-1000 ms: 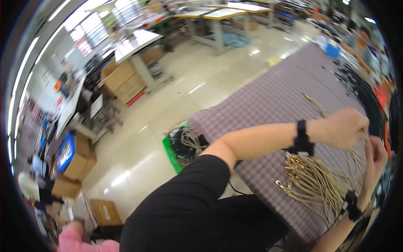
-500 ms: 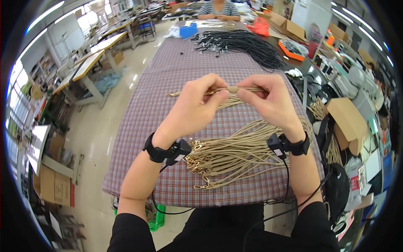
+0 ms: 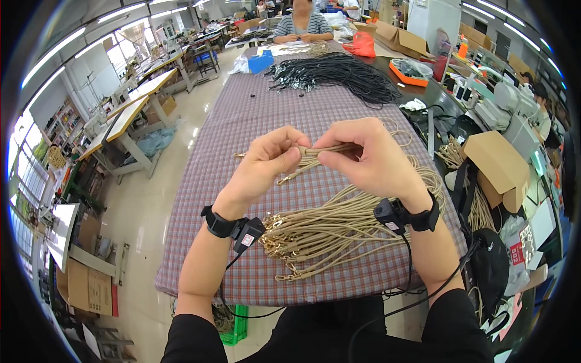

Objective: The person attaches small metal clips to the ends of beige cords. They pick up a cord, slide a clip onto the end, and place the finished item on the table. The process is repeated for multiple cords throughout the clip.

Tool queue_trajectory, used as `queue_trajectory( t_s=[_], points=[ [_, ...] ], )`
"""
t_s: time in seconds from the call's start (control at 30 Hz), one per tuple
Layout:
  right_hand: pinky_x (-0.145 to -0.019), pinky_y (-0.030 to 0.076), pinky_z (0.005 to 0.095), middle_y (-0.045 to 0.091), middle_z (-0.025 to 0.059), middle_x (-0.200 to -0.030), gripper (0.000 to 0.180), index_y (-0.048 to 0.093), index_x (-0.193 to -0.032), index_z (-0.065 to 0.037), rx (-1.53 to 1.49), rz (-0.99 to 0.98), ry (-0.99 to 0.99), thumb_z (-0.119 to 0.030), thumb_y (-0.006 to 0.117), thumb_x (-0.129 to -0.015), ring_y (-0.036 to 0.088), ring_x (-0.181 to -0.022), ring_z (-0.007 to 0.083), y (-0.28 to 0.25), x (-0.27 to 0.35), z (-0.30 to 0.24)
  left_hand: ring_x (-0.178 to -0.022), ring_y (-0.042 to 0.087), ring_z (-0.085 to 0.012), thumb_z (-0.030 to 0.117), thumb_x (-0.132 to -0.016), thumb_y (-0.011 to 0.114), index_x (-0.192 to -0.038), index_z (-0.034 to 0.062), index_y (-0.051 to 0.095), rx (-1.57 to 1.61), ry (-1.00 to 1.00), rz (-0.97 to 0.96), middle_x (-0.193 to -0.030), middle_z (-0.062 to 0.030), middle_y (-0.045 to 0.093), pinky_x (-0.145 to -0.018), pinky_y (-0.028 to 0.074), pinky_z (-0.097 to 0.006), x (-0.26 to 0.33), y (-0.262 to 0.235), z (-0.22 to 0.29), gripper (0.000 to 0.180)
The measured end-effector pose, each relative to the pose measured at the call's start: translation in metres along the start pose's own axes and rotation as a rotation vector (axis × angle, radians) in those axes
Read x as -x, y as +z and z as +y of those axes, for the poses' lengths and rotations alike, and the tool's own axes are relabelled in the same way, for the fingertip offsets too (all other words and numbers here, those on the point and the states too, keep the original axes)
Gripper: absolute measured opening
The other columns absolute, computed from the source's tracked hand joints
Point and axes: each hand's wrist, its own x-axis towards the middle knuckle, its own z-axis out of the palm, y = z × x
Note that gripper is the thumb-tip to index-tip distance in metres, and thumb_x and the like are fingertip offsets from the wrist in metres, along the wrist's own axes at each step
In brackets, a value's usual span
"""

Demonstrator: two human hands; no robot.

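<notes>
Over the middle of the table, both my hands pinch a tan round cord (image 3: 311, 150). My left hand (image 3: 266, 160) is closed on it at the left, and my right hand (image 3: 366, 157) grips it just to the right, fingertips almost meeting. Part of the cord is hidden inside my fingers. A few more tan cords lie behind and under my hands, with a gold snap hook (image 3: 282, 180) showing below my left hand. Nearer to me lies a thick bundle of tan cords (image 3: 345, 224), its gold hooks (image 3: 273, 233) gathered at the left end.
A checked cloth (image 3: 200, 181) covers the table. Toward the far end lie a heap of black cords (image 3: 339, 72) and a blue box (image 3: 261, 62); a person (image 3: 302, 27) sits beyond. An open cardboard box (image 3: 493, 166) and a black bag (image 3: 491, 260) stand at the right.
My hands have drawn closer together along the cord, shifting a little left and toward me. A hooked cord end now shows below my left hand. The whole view has tilted slightly upward.
</notes>
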Motion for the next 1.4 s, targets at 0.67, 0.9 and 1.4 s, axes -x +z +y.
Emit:
queue_trajectory(
  t_s=[0.67, 0.9, 1.4],
  points=[
    [-0.069, 0.05, 0.0314, 0.07, 0.0037, -0.077, 0.015, 0.075, -0.103, 0.004, 0.002, -0.167, 0.193, -0.011, 0.074, -0.1, 0.062, -0.074, 0.0098, -0.021, -0.011, 0.03, -0.094, 0.055, -0.0054, 0.013, -0.108, 0.066, -0.144, 0.0024, 0.049, -0.184, 0.043, 0.011, -0.102, 0.0017, 0.062, -0.082, 0.044, -0.023, 0.013, 0.022, 0.038, 0.04],
    [-0.07, 0.054, 0.0358, 0.075, 0.009, -0.08, 0.011, 0.078, -0.098, 0.001, 0.328, -0.375, 0.03, -0.009, 0.076, -0.093, 0.068, -0.07, 0.0203, -0.022, -0.005, 0.037, -0.076, 0.073, -0.0328, 0.01, -0.097, 0.072, -0.114, -0.0012, 0.072, -1.216, -0.04, -0.078, -0.081, -0.0158, 0.075, -0.072, 0.055, -0.045, 0.017, 0.01, 0.043, 0.02],
    [-0.087, 0.061, 0.0429, 0.081, 0.0134, -0.102, 0.046, 0.077, -0.127, -0.004, 0.461, -0.553, 0.078, -0.029, 0.084, -0.089, 0.078, -0.094, 0.0331, -0.006, -0.002, 0.024, -0.127, 0.066, -0.0412, 0.019, -0.096, 0.077, -0.135, 0.0043, 0.072, -1.625, 0.028, 0.166, -0.135, -0.0233, 0.071, -0.108, 0.053, -0.05, 0.022, -0.07, -0.112, 0.041]
  ],
)
